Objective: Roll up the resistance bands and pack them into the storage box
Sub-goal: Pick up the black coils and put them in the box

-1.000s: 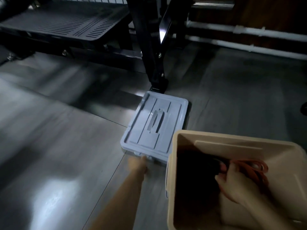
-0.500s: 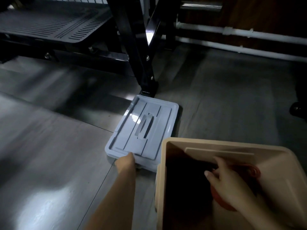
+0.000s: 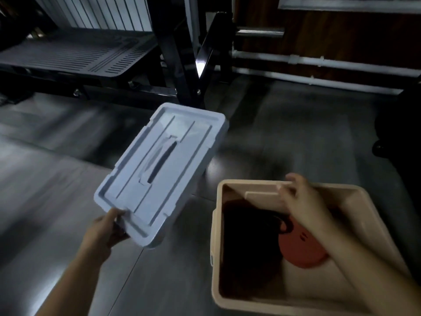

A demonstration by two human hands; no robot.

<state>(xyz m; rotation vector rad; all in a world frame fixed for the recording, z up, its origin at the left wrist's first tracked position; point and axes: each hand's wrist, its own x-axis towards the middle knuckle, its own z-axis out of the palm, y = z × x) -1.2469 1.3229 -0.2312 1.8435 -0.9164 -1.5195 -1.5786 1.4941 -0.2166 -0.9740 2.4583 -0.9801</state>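
The left hand (image 3: pixel 107 229) has the grey-blue lid (image 3: pixel 164 169) pinched at its nearest corner, thumb on top and fingers curled underneath. All the rest of the lid sticks out beyond that grip, tilted and, as far as I can tell, off the floor. The right hand (image 3: pixel 303 197) is across on the beige storage box (image 3: pixel 215 247), and it looks to be gripping the far wall, fingers hooked over the rim, though the blur makes that hard to swear to. Just below that hand, inside the box, sits the rolled orange resistance band (image 3: pixel 298 249), with a dark band (image 3: pixel 250 224) next to it in shadow. What worries me is the one-corner hold. With so much lid hanging past the fingers, it could twist and slip out, or its far end could clip the black steel frame (image 3: pixel 182 65) just behind it as it swings. If the lid comes down while those right fingers are on the rim, they get trapped. A roll that springs loose could also stop the lid seating.
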